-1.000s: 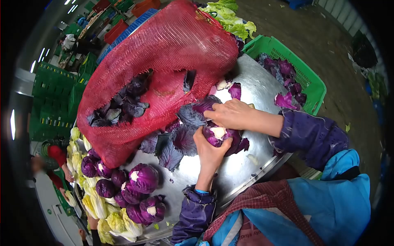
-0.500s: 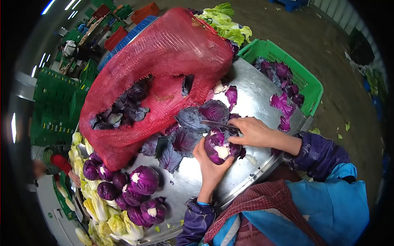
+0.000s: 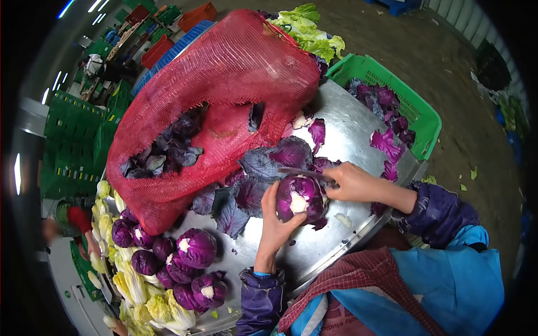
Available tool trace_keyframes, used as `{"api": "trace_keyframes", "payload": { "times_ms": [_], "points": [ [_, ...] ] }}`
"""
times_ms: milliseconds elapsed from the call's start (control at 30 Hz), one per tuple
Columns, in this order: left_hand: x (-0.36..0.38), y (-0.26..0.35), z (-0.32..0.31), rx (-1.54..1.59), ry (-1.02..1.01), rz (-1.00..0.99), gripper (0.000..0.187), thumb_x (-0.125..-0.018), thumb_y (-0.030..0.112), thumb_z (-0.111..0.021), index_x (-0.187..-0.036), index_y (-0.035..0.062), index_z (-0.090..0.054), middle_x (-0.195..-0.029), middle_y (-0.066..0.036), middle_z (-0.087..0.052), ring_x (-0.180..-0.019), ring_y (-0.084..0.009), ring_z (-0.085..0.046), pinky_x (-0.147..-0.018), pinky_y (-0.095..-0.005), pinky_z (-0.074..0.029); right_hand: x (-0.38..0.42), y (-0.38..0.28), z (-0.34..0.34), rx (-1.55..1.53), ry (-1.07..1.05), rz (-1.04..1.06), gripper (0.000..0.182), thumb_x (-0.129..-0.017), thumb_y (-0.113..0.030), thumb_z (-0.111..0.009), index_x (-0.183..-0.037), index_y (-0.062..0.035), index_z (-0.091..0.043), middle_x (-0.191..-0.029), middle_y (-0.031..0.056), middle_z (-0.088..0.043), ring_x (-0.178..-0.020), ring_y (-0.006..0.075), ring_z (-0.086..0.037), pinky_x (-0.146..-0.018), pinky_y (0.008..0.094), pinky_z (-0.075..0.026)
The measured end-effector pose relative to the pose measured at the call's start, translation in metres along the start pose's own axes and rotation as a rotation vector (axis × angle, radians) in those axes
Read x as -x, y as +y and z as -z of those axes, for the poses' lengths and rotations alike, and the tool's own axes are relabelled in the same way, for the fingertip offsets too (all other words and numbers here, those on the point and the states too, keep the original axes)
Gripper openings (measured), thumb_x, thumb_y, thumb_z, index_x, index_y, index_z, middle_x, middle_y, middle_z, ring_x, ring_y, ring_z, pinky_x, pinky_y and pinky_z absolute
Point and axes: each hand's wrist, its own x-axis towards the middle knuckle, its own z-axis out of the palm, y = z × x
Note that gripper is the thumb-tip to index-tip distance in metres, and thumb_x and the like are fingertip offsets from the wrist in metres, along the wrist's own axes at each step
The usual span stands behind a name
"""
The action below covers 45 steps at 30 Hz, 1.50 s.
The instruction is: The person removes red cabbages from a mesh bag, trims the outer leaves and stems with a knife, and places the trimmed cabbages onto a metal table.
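A purple cabbage [image 3: 301, 196] with a white cut stem rests in my left hand [image 3: 276, 227], whose fingers and thumb wrap its left and lower sides. My right hand [image 3: 358, 183] is closed on a knife [image 3: 305, 172], its blade lying across the top of the cabbage. Loose dark outer leaves [image 3: 252, 192] lie on the metal table [image 3: 330, 126] just left of the cabbage. Beyond them sits a red mesh bag [image 3: 224, 61], torn open, with dark cabbages inside. Several trimmed purple cabbages [image 3: 196, 248] are grouped at the lower left.
A green crate [image 3: 428, 120] of purple leaves stands at the table's right edge. Pale cabbages [image 3: 134, 285] line the left edge. Green leaves [image 3: 305, 31] lie behind the bag. A co-worker's red sleeve [image 3: 79, 219] shows at far left, near stacked green crates [image 3: 70, 134].
The cabbage has turned in my left hand and its white stem has shifted slightly. My right hand with the knife has moved a little right and down. The co-worker's arm has moved.
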Motion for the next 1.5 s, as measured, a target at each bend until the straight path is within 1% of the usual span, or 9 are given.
{"api": "trace_keyframes", "payload": {
  "times_ms": [200,333,600,833,1033,1100,1200,1300,1500],
  "points": [
    [-0.003,0.007,-0.027,0.266,0.204,0.212,0.1,-0.063,0.024,-0.084,-0.137,-0.0073,-0.024,-0.13,-0.023,-0.039,-0.119,-0.0287,-0.044,-0.101,-0.0366,-0.036,0.003,-0.001,0.011,0.093,0.092,0.125,0.039,-0.08,-0.014,-0.062,-0.118,-0.0077,-0.054,-0.115,0.0154,-0.056,-0.086,0.0321,-0.063,-0.062,0.0403,-0.053],
    [-0.007,0.025,-0.022,0.169,0.163,0.22,0.1,-0.063,0.025,-0.084,-0.136,-0.0071,-0.024,-0.126,-0.023,-0.044,-0.113,-0.0269,-0.05,-0.096,-0.0349,-0.042,-0.003,-0.019,0.015,0.249,0.105,0.464,0.052,-0.08,-0.01,-0.058,-0.13,-0.0203,-0.05,-0.116,0.0112,-0.052,-0.078,0.025,-0.065,-0.057,0.0331,-0.055],
    [-0.017,0.023,-0.021,0.042,0.125,0.197,0.096,-0.06,0.032,-0.083,-0.129,-0.0112,-0.032,-0.12,-0.026,-0.046,-0.112,-0.0333,-0.05,-0.096,-0.0392,-0.04,-0.022,-0.026,0.0,0.454,0.113,0.432,0.051,-0.075,-0.014,-0.061,-0.125,-0.0167,-0.053,-0.096,0.0087,-0.053,-0.063,0.0239,-0.064,-0.047,0.0335,-0.052],
    [-0.009,0.029,-0.027,-0.115,0.112,0.099,0.104,-0.054,0.031,-0.083,-0.134,-0.0094,-0.029,-0.125,-0.026,-0.043,-0.116,-0.035,-0.047,-0.099,-0.0398,-0.039,-0.032,-0.007,0.004,0.225,0.164,0.592,0.018,-0.081,-0.019,-0.062,-0.088,-0.006,-0.05,-0.08,0.0091,-0.053,-0.061,0.0303,-0.062,-0.052,0.0399,-0.05],
    [0.006,0.031,-0.035,-0.219,0.113,-0.069,0.117,-0.054,0.028,-0.083,-0.141,-0.0078,-0.014,-0.134,-0.028,-0.031,-0.124,-0.0368,-0.039,-0.105,-0.0405,-0.033,-0.068,0.041,0.014,0.185,0.449,0.087,0.024,-0.079,-0.021,-0.062,-0.096,-0.005,-0.056,-0.079,0.0178,-0.061,-0.072,0.0367,-0.062,-0.06,0.0456,-0.048],
    [0.008,0.021,-0.034,-0.104,0.115,-0.015,0.118,-0.054,0.028,-0.083,-0.141,-0.0077,-0.012,-0.134,-0.028,-0.031,-0.125,-0.0371,-0.037,-0.106,-0.0408,-0.031,-0.051,0.025,0.036,0.04,0.11,0.001,0.04,-0.077,-0.028,-0.066,-0.11,-0.0064,-0.057,-0.085,0.0192,-0.064,-0.077,0.0365,-0.063,-0.065,0.0446,-0.049],
    [0.006,0.027,-0.032,-0.037,0.098,-0.011,0.118,-0.054,0.027,-0.084,-0.141,-0.0073,-0.012,-0.134,-0.029,-0.03,-0.126,-0.0402,-0.034,-0.106,-0.0435,-0.029,-0.031,-0.009,0.019,0.015,-0.029,0.291,0.067,-0.07,-0.039,-0.072,-0.125,-0.005,-0.052,-0.094,0.0205,-0.062,-0.087,0.0354,-0.063,-0.076,0.0428,-0.05],
    [0.001,0.032,-0.033,-0.152,0.058,-0.075,0.116,-0.056,0.026,-0.085,-0.139,-0.0099,-0.013,-0.133,-0.031,-0.029,-0.126,-0.0436,-0.032,-0.106,-0.0461,-0.029,-0.04,-0.02,0.022,0.22,-0.135,0.427,0.044,-0.073,-0.037,-0.071,-0.101,-0.0033,-0.063,-0.092,0.0165,-0.06,-0.083,0.0342,-0.063,-0.072,0.0434,-0.05],
    [-0.002,0.025,-0.034,-0.265,0.086,-0.126,0.122,-0.054,0.03,-0.084,-0.14,-0.0105,-0.007,-0.139,-0.029,-0.021,-0.132,-0.0392,-0.024,-0.109,-0.0436,-0.024,-0.048,-0.016,0.021,0.401,-0.151,0.523,0.035,-0.079,-0.035,-0.065,-0.103,-0.0098,-0.063,-0.096,0.0061,-0.058,-0.074,0.031,-0.064,-0.064,0.0414,-0.051]
  ]
}}
